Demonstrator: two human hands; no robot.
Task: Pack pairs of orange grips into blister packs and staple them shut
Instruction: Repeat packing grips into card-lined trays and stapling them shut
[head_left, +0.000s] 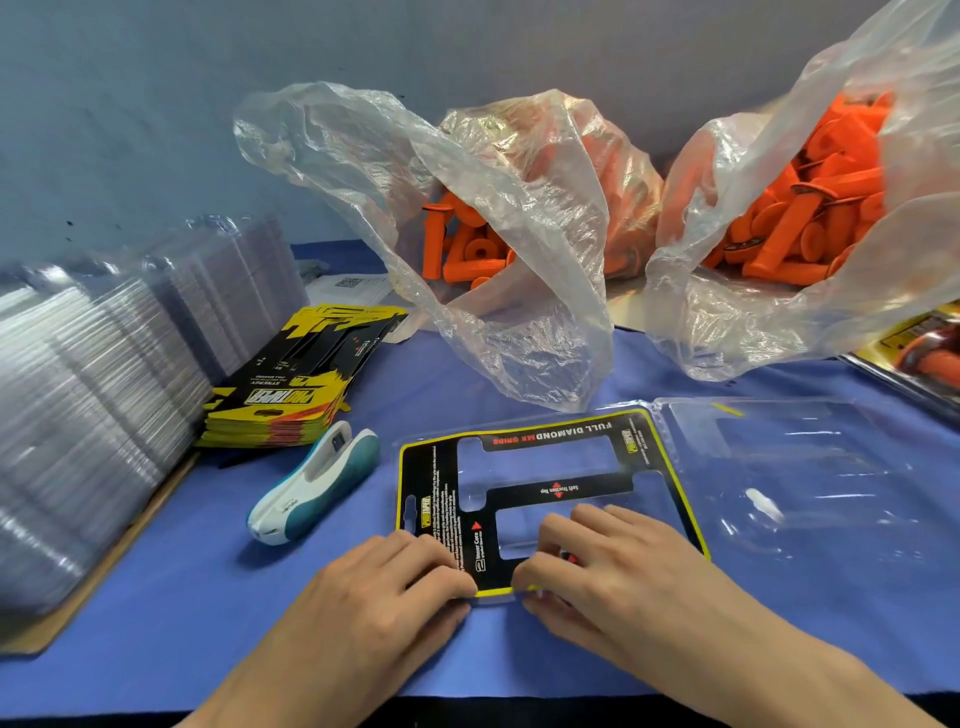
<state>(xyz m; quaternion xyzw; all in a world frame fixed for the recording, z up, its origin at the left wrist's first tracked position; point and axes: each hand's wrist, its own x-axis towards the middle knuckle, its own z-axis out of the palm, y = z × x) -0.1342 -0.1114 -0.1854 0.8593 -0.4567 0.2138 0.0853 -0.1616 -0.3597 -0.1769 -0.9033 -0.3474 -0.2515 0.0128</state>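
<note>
Seemingly left grip (395, 577) and right grip (587, 561) pinch the card (558, 491), stapler (317, 483) just left.

Plain blue-grey wall (156, 104) at back, few dark specks. Desk (519, 709) covered w/ blue cloth (171, 613), dark front edge. Soft, even light.

Both bare forearms are reaching in over the worktop's near edge, angling toward each other. The left hand (395, 577) is lying palm down, fingers curled, thumb and forefinger pinching the insert card (545, 491) at its near edge. The right hand (597, 561), just beside it, is pinching the same edge, knuckles bent.
</note>
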